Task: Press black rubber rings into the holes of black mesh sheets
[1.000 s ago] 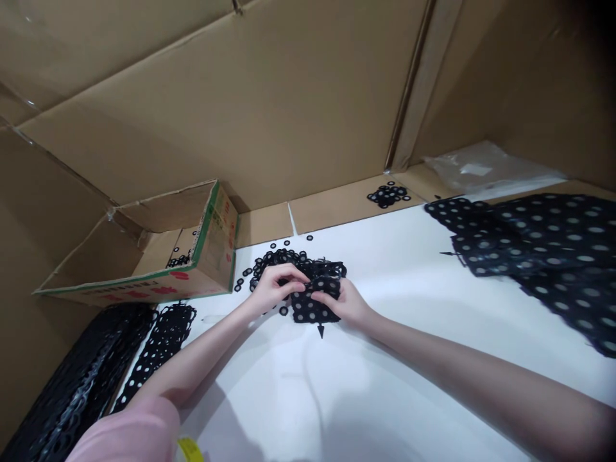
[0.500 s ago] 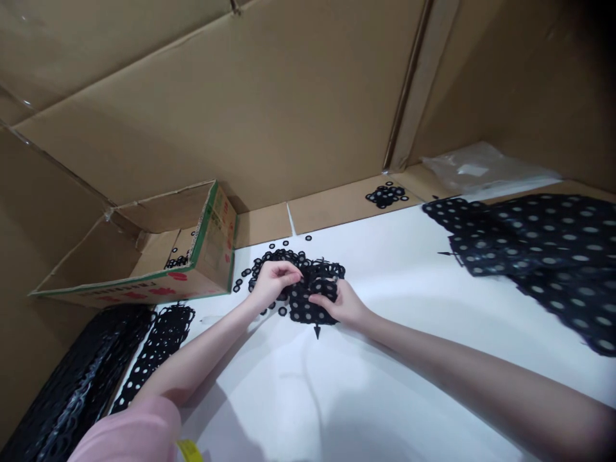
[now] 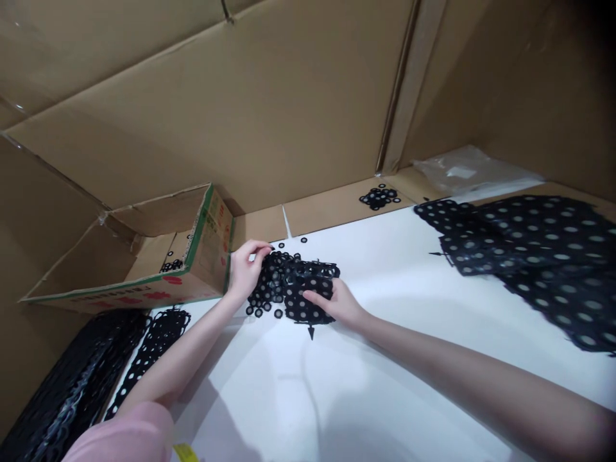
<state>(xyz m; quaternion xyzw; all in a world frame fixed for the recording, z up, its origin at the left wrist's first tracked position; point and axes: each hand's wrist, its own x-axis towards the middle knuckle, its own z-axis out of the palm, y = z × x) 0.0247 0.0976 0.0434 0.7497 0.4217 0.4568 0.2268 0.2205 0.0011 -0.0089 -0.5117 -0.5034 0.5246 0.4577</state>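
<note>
My left hand point(image 3: 245, 273) is at the far left edge of a pile of small black rings point(image 3: 273, 276). Its thumb and forefinger are pinched together, with a dark speck at the tips too small to name. My right hand point(image 3: 345, 304) grips the right edge of a black sheet with rows of pale round spots point(image 3: 303, 309), its thumb lying on top. This sheet lies against the right side of the ring pile, and a black pointed tab sticks out of its near edge.
An open cardboard box point(image 3: 212, 256) with some rings inside stands at the left. Larger black spotted sheets point(image 3: 543, 250) lie at the right, near a clear plastic bag point(image 3: 474, 170). A small ring cluster point(image 3: 379, 197) sits at the back. Black bundled material point(image 3: 72, 378) is at near left.
My left hand has moved left and away from the sheet to the far side of the ring pile. My right hand stays on the sheet. The view has shifted slightly.
</note>
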